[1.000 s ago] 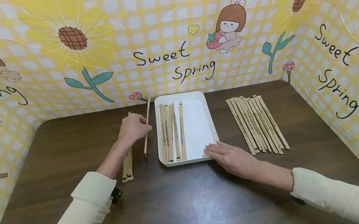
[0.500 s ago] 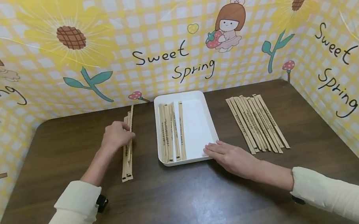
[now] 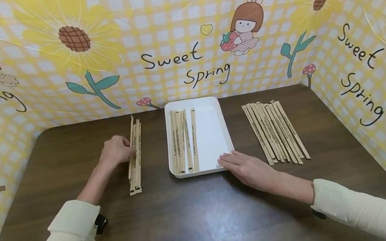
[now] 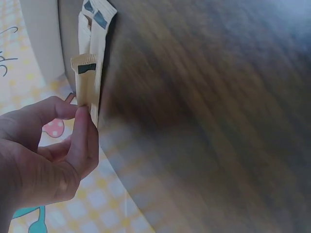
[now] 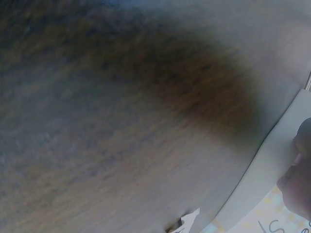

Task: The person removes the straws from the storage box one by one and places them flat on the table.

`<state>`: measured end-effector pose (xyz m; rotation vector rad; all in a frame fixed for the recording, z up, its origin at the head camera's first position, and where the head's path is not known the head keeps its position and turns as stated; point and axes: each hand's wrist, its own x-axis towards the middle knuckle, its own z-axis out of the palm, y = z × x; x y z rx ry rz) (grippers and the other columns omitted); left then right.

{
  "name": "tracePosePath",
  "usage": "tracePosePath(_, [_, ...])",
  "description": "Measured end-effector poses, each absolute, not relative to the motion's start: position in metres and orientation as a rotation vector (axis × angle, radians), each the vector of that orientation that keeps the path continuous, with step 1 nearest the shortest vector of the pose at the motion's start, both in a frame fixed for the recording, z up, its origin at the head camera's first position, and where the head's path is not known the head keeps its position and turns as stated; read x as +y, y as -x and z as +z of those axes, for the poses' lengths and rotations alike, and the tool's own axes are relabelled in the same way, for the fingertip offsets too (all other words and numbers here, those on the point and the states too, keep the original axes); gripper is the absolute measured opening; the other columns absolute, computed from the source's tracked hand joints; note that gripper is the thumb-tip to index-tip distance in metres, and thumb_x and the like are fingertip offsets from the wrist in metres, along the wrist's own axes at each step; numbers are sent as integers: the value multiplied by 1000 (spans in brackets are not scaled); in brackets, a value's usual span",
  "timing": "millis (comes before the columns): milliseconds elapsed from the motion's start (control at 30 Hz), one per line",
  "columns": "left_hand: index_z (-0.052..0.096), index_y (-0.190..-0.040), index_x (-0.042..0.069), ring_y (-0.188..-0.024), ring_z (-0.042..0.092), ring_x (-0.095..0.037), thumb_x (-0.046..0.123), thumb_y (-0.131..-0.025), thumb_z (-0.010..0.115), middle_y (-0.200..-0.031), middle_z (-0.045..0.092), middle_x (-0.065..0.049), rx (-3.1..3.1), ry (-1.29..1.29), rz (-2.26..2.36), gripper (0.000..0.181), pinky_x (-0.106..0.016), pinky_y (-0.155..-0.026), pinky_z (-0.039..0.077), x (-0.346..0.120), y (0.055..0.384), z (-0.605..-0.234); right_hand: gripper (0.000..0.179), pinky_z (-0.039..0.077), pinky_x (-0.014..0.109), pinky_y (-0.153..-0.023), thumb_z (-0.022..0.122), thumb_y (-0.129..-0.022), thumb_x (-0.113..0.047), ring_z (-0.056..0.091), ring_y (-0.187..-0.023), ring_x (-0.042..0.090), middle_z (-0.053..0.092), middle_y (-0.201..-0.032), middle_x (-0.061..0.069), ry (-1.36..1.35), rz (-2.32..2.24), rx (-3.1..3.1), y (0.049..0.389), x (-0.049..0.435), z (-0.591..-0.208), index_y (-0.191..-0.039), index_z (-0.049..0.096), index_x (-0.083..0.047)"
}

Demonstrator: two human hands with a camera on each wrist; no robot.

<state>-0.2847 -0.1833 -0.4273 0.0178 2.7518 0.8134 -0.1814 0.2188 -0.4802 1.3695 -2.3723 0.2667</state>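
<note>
My left hand (image 3: 116, 150) pinches a paper-wrapped stick (image 3: 132, 130) at the left edge of a small pile of similar wrapped sticks (image 3: 140, 160). In the left wrist view the thumb and fingertips hold the slim kraft-paper stick (image 4: 85, 87), its dark printed mark near the end, overlapping the sticks behind it. My right hand (image 3: 250, 169) rests with fairly straight fingers on the near right corner of a white tray (image 3: 212, 134). Several wrapped sticks (image 3: 181, 142) lie lengthwise in the tray's left half. The right wrist view catches only part of the hand (image 5: 297, 187) at its edge.
A larger row of wrapped sticks (image 3: 276, 133) lies to the right of the tray. All stand on a dark wooden table (image 3: 195, 223). A yellow checked cloth (image 3: 168, 21) rises behind the table and along both sides.
My left hand has moved left with the wrapped stick, from the gap beside the tray, across the small pile to its left edge. My right hand has stayed on the tray corner.
</note>
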Motion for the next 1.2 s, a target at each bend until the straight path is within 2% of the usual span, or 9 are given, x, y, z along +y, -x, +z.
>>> tracePosePath(233, [59, -87, 2, -65, 62, -20, 22, -92, 65, -68, 66, -6, 2738, -7, 802, 21, -35, -62, 46, -188, 281, -431, 43, 44, 45, -105, 73, -83, 6, 61, -119, 30, 65, -125, 21, -1361, 256, -2379, 181, 218, -479, -125, 63, 10])
tracePosePath(567, [62, -91, -1, -61, 68, -15, 19, -89, 65, -72, 69, -7, 2738, -15, 854, 20, -43, -72, 54, -188, 278, -437, 44, 44, 46, -105, 73, -83, 6, 61, -119, 31, 65, -125, 21, -1365, 272, -2382, 180, 219, -479, -125, 63, 10])
tracePosePath(667, [62, -87, 2, -62, 68, -16, 22, -93, 62, -70, 68, -6, 2744, -16, 853, 21, -42, -70, 53, -188, 277, -437, 43, 44, 46, -105, 73, -83, 6, 61, -119, 31, 65, -125, 21, -1365, 265, -2380, 180, 218, -478, -125, 63, 10])
tracePosePath(800, [60, -82, 4, -65, 64, -19, 22, -94, 56, -67, 64, -5, 2770, -34, 870, 23, -36, -62, 49, -186, 277, -435, 44, 45, 46, -104, 73, -82, 7, 61, -118, 30, 65, -125, 22, -1363, 252, -2377, 180, 218, -478, -124, 63, 10])
tracePosePath(900, [63, -89, 1, -67, 60, -21, 22, -95, 54, -72, 64, -6, 2793, -54, 873, 23, -32, -58, 45, -180, 278, -431, 44, 45, 46, -104, 74, -82, 7, 61, -119, 30, 65, -125, 22, -1364, 250, -2375, 181, 218, -478, -124, 63, 10])
tracePosePath(1033, [64, -111, -4, -70, 67, -23, 24, -96, 55, -82, 69, -14, 2790, -89, 907, 33, -33, -60, 51, -163, 279, -421, 44, 46, 46, -103, 74, -82, 7, 61, -119, 30, 65, -124, 21, -1363, 250, -2375, 181, 218, -478, -124, 63, 10])
tracePosePath(1100, [61, -119, -6, -72, 71, -25, 23, -95, 54, -94, 71, -20, 2775, -115, 941, 38, -35, -64, 55, -152, 279, -416, 44, 46, 46, -103, 74, -82, 7, 61, -119, 30, 65, -125, 21, -1364, 245, -2375, 181, 218, -478, -124, 63, 10])
tracePosePath(1200, [56, -129, -8, -75, 74, -26, 22, -94, 55, -115, 66, -27, 2749, -159, 1003, 46, -39, -74, 58, -135, 279, -409, 44, 46, 46, -103, 74, -81, 8, 61, -119, 30, 65, -125, 21, -1364, 244, -2376, 181, 218, -479, -124, 63, 10])
